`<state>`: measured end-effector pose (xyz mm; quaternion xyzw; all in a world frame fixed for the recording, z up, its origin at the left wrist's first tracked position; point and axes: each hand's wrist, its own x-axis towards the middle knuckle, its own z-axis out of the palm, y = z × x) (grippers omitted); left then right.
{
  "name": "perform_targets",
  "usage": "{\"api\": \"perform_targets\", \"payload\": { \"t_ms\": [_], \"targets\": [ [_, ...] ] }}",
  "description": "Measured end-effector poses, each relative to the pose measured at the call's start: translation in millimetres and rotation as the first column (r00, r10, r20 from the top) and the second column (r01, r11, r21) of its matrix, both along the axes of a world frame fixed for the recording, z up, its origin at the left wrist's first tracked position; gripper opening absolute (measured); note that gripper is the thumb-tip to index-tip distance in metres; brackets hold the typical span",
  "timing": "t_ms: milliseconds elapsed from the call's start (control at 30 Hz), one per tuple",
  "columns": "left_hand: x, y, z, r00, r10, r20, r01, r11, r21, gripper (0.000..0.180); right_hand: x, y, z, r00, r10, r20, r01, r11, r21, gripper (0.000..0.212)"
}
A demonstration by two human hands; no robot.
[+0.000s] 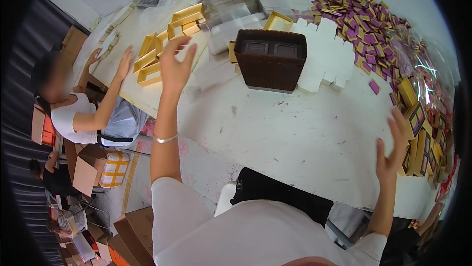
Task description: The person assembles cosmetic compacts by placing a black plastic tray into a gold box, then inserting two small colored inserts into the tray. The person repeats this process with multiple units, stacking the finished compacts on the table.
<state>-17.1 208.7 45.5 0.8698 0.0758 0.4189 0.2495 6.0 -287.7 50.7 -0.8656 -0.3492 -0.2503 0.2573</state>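
Observation:
My left hand (pixel 176 65) is raised over the table's left part, fingers and thumb apart with nothing between them. Beyond it are several shallow gold box trays (pixel 186 16). My right hand (pixel 392 143), a little blurred, hangs open and empty beside a cluster of gold boxes with dark windowed faces (pixel 419 154) at the right edge. Between my hands, farther back, a stack of dark brown plastic trays (pixel 270 66) with two compartments showing in the top one stands upright.
White die-cut card sheets (pixel 322 54) lie beside the brown stack. Clear plastic sleeves (pixel 231 15) are piled behind it. Many small purple-and-gold packets (pixel 366 32) spread over the far right, near crumpled clear film (pixel 425 69). At the left a co-worker (pixel 81 113) reaches over the table.

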Motion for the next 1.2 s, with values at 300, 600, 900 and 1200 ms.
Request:
{"api": "perform_targets", "payload": {
  "t_ms": [300, 600, 900, 1200],
  "targets": [
    [127, -1, -40, 0.854, -0.33, -0.403, 0.371, 0.928, 0.026, 0.03, 54, 183, 31, 0.95, 0.254, 0.18, -0.241, 0.966, -0.091, 0.02],
    [168, -38, -13, 0.6, -0.48, -0.64, 0.324, 0.877, -0.355, 0.067, 65, 191, 40, 0.94, 0.337, 0.058, -0.339, 0.94, 0.027, 0.008],
    [180, 13, 20, 0.995, 0.07, 0.064, -0.068, 0.997, -0.024, 0.028, 40, 120, 67, 0.978, 0.173, 0.113, -0.207, 0.853, 0.479, 0.018],
    [34, 13, 96, 0.711, -0.156, 0.686, 0.361, 0.918, -0.165, 0.024, -18, -51, -13, 0.187, 0.137, -0.973, 0.464, 0.86, 0.211, 0.024]
  ]
}}
